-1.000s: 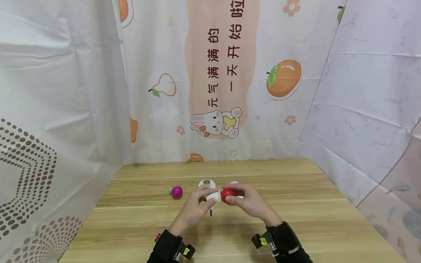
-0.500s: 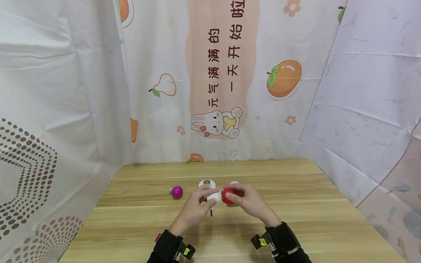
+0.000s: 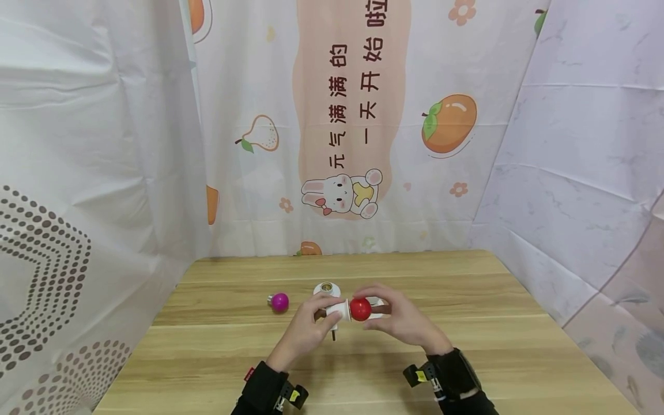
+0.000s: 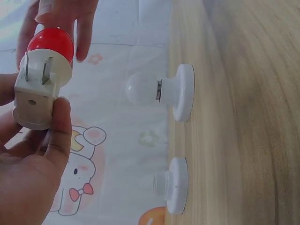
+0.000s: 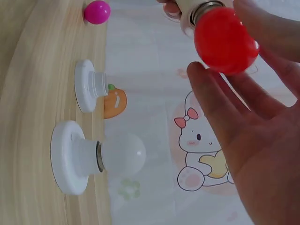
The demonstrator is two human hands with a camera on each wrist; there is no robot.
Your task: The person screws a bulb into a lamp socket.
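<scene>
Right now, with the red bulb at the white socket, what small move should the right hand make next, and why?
Probably the right hand should close its fingers on the red bulb and turn it into the white socket. Those fingers are spread around the bulb, the left hand grips the socket, and the bulb's metal base, partly visible, may mean incomplete seating.
</scene>
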